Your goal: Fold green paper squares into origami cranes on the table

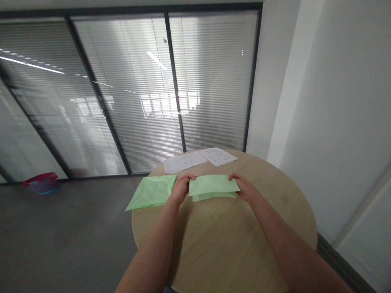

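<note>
A folded sheet of light green paper point(214, 184) is held between my two hands above the round table, its lower layer showing under the upper one. My left hand point(182, 188) is closed on its left edge, fingers at the upper corner. Gripping the right edge is my right hand point(242, 186), with fingertips over the top corner. Just left of my left hand lies more green paper point(153, 191), creased, its near left corner sticking out past the table's edge.
White sheets, one blank-looking point(185, 162) and one printed point(218, 156), lie at the far side of the round wooden table point(220, 248). A red and blue basket point(42, 184) stands on the floor at left. Glass partitions with blinds point(214, 81) rise behind; a white wall point(339, 122) is at right.
</note>
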### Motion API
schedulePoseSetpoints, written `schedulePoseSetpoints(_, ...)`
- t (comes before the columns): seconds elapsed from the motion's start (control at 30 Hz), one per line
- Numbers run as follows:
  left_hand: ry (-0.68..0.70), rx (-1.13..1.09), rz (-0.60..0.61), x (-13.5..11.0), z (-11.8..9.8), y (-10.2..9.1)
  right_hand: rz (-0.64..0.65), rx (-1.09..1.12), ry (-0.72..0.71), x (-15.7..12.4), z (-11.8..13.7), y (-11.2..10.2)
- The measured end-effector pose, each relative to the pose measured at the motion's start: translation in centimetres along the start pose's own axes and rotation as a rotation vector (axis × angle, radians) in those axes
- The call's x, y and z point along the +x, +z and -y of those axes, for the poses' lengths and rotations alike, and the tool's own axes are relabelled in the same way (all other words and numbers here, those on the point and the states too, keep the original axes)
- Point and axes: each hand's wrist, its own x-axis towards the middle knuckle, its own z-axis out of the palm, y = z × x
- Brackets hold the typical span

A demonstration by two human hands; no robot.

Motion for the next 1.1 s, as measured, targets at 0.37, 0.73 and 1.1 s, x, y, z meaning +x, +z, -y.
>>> schedulePoseSetpoints(0.37,-0.060,0.501,0.372,-3.1,-2.5,0.8,0.245,-0.085,-0.026,-1.8,1.5,1.5)
schedulePoseSetpoints(0.73,-0.064,0.648,0.642,-3.1,-2.8,0.7,0.145,-0.193,-0.079,-2.3,2.8,1.9)
schedulePoseSetpoints(1.1,-0.014,0.403,0.447,-3.2,-2.6,1.0,0.021,0.193,0.096,-1.6,2.9,2.0)
